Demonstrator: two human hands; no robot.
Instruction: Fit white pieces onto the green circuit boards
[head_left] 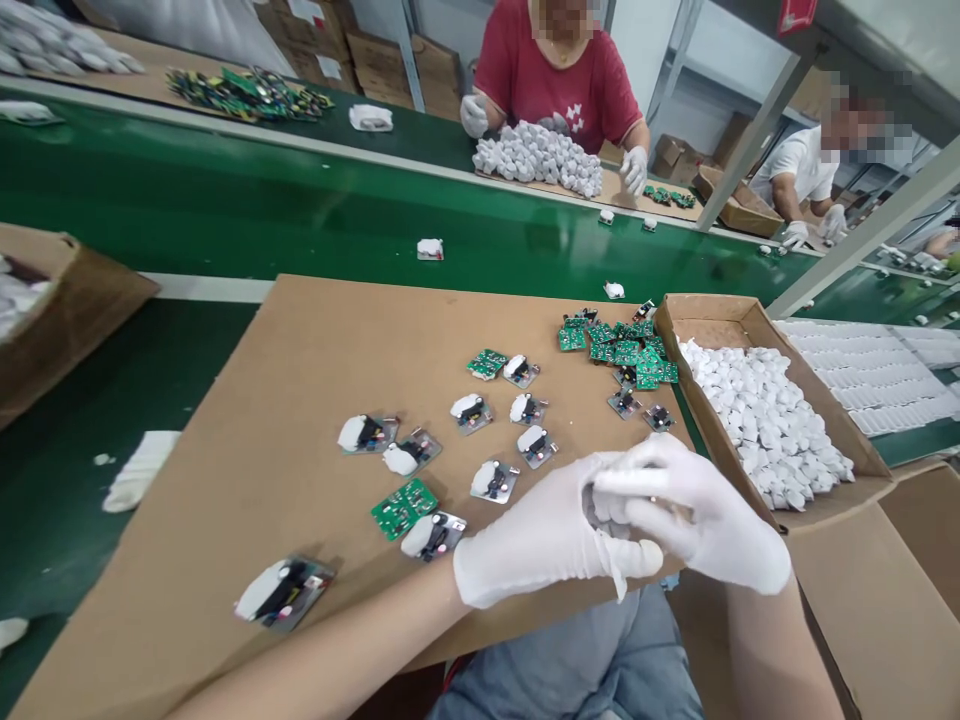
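My left hand [555, 530], in a white glove, curls at the near right edge of the cardboard sheet [360, 350]. Small white pieces [609, 508] show in its cupped palm. Against it, my gloved right hand [697, 510] has its fingers bent over the left fingers; what they pinch is hidden. Left of my hands lie several circuit boards with white pieces on them, such as one board [495, 481] near my left wrist and another [283, 592] at the near left. A green board [403, 508] lies among them, its flat side up.
A box of white pieces [772, 425] stands at right, beside a pile of green boards [626, 345]. Beyond the sheet runs a green conveyor [300, 220] carrying a few parts. Two co-workers [555, 70] sit across it. Another cardboard box [67, 310] stands at left.
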